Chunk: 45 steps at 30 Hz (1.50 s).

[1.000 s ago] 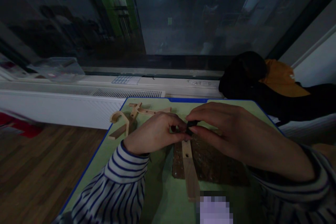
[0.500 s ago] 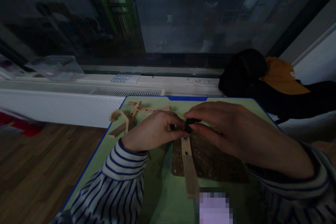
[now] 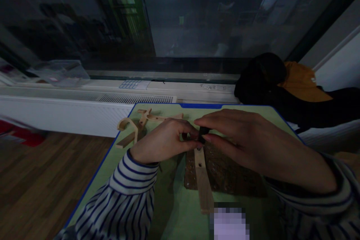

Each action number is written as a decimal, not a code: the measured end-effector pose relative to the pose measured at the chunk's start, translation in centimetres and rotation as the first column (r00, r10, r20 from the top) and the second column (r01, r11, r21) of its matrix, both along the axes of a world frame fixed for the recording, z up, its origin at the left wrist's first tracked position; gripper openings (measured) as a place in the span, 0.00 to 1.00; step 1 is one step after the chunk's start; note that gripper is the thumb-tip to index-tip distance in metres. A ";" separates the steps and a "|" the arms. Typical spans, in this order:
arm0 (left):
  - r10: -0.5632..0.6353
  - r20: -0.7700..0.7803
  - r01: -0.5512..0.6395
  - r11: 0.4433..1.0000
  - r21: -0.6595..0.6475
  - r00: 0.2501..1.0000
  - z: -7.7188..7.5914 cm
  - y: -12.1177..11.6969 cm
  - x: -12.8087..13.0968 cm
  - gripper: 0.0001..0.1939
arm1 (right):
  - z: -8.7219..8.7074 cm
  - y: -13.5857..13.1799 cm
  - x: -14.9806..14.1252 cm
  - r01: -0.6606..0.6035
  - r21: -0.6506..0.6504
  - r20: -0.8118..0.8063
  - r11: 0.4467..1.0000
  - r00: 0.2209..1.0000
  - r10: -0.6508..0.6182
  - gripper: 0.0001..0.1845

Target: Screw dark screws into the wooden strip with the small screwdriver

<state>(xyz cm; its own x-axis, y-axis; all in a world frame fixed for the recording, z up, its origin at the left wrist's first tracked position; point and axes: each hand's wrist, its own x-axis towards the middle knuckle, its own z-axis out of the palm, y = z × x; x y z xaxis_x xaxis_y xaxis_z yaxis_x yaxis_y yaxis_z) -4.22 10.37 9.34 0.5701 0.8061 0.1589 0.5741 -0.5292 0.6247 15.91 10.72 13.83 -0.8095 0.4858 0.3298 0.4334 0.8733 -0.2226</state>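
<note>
My right hand (image 3: 250, 142) pinches a small black tool (image 3: 203, 133) between thumb and fingers; its exact kind is too dark to make out. Directly below the tool lies a flat wooden strip (image 3: 204, 187) with a dark hole in its pale part. My left hand (image 3: 165, 138) is closed in a pinch beside the tool, at the strip's far end. What its fingertips grip is hidden. Under the strip sits a brown, shiny slab (image 3: 230, 176).
Several wooden pieces (image 3: 128, 140), one hook-shaped, lie at the back left of the green table (image 3: 168, 202). Behind it stand a white radiator (image 3: 70, 114) and a window sill. Dark clothing and an orange cap (image 3: 302, 82) are at the right. A blurred patch covers something at the near edge.
My right fingertips have shifted slightly left over the black tool. My left hand and the wooden strip stay almost where they were.
</note>
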 end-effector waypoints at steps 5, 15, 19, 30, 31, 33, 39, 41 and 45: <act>-0.021 0.013 0.021 1.000 -0.010 1.000 0.0 0.0 0.0 0.08 | -0.1 0.0 0.1 0.021 -0.014 0.039 1.000 0.999 -0.021 0.10; -0.023 -0.002 0.023 1.000 -0.010 1.000 0.1 0.0 0.0 0.07 | -0.1 0.0 0.0 0.051 -0.024 0.040 0.998 0.998 -0.050 0.09; -0.022 -0.003 0.022 1.000 -0.006 1.000 0.1 0.0 0.0 0.08 | 0.0 0.0 0.0 0.049 -0.024 0.047 0.999 0.998 -0.048 0.08; -0.030 0.009 0.030 1.000 0.002 0.999 0.0 0.1 0.0 0.08 | -0.1 0.1 0.0 0.009 -0.016 0.028 1.000 1.000 -0.008 0.12; -0.036 0.007 0.036 0.999 0.003 0.999 0.0 0.1 0.0 0.08 | -0.1 0.1 0.0 0.013 -0.021 0.039 1.000 0.999 -0.013 0.11; -0.047 -0.003 0.047 0.999 0.002 0.999 0.0 0.1 0.0 0.08 | -0.1 0.1 0.0 0.026 -0.030 0.053 0.999 0.998 -0.024 0.10; -0.048 0.005 0.048 0.999 -0.018 0.999 0.1 0.0 0.0 0.06 | -0.2 0.1 0.0 0.041 -0.026 0.051 0.999 0.998 -0.040 0.07; -0.037 0.015 0.037 0.999 -0.024 0.999 0.1 0.0 0.0 0.06 | -0.2 0.1 0.0 0.043 -0.039 0.046 0.998 0.998 -0.041 0.07; -0.030 0.025 0.030 0.999 -0.021 0.999 0.2 0.1 0.0 0.08 | -0.2 0.0 -0.1 0.051 -0.041 0.041 0.998 0.998 -0.049 0.07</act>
<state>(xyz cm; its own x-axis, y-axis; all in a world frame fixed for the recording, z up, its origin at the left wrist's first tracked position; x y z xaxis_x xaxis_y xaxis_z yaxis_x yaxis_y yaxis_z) -4.20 10.42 9.52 0.5904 0.7920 0.1557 0.5426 -0.5322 0.6499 15.85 10.76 13.62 -0.7959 0.5390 0.2758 0.4859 0.8403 -0.2404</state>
